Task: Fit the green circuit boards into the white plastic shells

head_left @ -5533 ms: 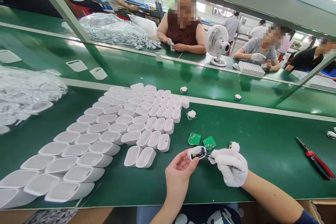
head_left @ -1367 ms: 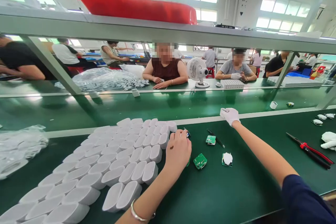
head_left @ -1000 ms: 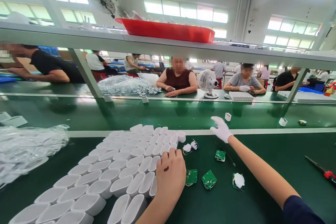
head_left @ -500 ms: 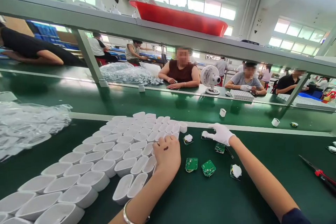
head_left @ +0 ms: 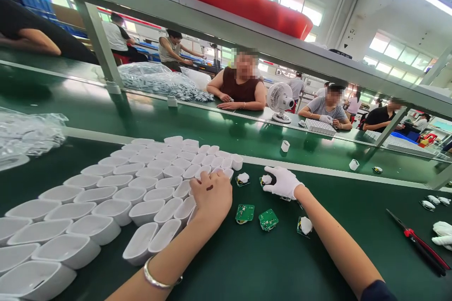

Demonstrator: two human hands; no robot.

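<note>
My left hand point(head_left: 212, 193) is bare and bent over the right edge of a block of white plastic cases point(head_left: 115, 194). Its fingers curl down among them; the fingertips and anything in them are hidden. My right hand point(head_left: 284, 182) wears a white glove. Its thumb and forefinger stand apart around a small circuit board point(head_left: 265, 180) with a white part on top, lying on the table. Another such board point(head_left: 243, 178) lies to its left. Nearer me are two boards green side up point(head_left: 245, 212) point(head_left: 268, 219) and one white side up point(head_left: 304, 226).
Black-and-red pliers point(head_left: 416, 240) lie at right, with white gloves point(head_left: 442, 234) beyond. Clear plastic bags point(head_left: 30, 134) lie at left. A green strip point(head_left: 212, 124) carries a few white cases. Overhead runs a shelf with a red tub point(head_left: 243, 2). Co-workers sit opposite near a fan point(head_left: 280, 99).
The view has swung a little to the right. My right hand has moved over the far board, with thumb and forefinger now around it. My left hand stays over the cases.
</note>
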